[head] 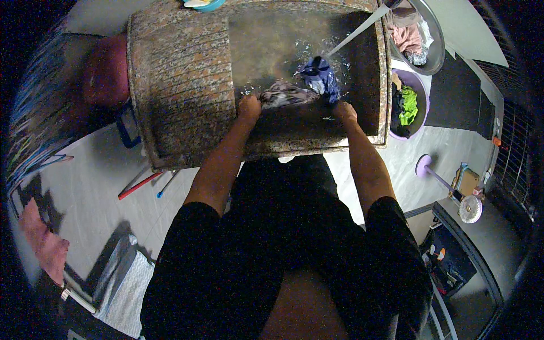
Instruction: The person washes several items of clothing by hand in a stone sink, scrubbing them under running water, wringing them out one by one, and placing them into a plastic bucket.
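Observation:
Before me is a speckled stone laundry sink (366, 129) with murky water (267, 46) in its basin. My left hand (250, 107) is closed on the left end of a wet grey-brown cloth (285, 94) at the water's near side. My right hand (345, 111) grips the near end of a wet dark-blue cloth (319, 76). The two cloths meet between my hands; I cannot tell whether they are one garment. A pale stream of water or a hose (359, 32) slants down from the upper right onto the blue cloth.
A ridged stone washboard (182, 85) adjoins the basin on the left. At right stand a metal basin (440, 46) of clothes and a purple tub (420, 110) with dark and lime-green clothing. A teal dish (214, 6) sits on the far rim. A fan (470, 209) stands right.

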{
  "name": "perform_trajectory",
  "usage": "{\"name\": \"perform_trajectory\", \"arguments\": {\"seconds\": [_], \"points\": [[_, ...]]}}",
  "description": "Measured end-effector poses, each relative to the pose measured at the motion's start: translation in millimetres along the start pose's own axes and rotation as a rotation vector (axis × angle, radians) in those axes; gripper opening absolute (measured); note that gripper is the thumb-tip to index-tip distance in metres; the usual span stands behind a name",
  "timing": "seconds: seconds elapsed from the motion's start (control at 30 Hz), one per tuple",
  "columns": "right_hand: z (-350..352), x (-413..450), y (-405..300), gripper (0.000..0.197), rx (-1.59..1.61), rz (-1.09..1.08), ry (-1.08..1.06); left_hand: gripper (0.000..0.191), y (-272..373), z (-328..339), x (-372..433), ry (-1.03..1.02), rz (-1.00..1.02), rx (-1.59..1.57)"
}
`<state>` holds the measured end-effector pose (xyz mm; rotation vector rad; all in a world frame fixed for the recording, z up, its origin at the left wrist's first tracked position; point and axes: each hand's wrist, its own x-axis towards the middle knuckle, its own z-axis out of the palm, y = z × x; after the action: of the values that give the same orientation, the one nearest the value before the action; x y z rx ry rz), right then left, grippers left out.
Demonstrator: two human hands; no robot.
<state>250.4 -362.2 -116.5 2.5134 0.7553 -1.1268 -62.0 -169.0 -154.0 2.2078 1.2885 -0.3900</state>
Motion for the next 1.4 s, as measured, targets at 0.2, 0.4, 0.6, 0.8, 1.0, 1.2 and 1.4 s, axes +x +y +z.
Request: {"name": "perform_trajectory", "arguments": {"seconds": [0.2,0.4,0.6,0.8,1.0,1.2,1.4], "points": [[-14.9,-24.9,-38.9,0.063,0.233,-0.243,0.244,0.032,-47.2,66.0,30.8,0.321,-0.221,0.522],[1.8,-26.3,-30.0,0.078,0.791,-0.447,0.314,0.03,45.0,-32.2,-41.9,0.452,0.275,-0.174],[-14.1,-4.6,-59.7,0.077,0.238,-0.241,0.098,0.029,11.3,4.8,-30.8,0.159,0.459,0.256],[0.6,45.7,-7.7,0.061,0.774,-0.776,0.314,0.036,107.2,-56.4,-16.2,0.366,0.522,-0.27],[-62.1,-64.0,-60.0,0.039,1.12,-0.792,-0.206,0.049,122.0,-102.4,-18.6,-0.469,0.056,-0.741],[-52.5,-58.6,-49.2,0.047,1.036,-0.733,0.377,0.068,129.0,-112.5,-22.3,-0.231,0.208,-0.806],[-73.7,-97.6,-50.8,0.036,1.09,-0.991,-0.031,0.047,165.8,-167.6,-62.7,-0.252,0.389,-0.905]]}}
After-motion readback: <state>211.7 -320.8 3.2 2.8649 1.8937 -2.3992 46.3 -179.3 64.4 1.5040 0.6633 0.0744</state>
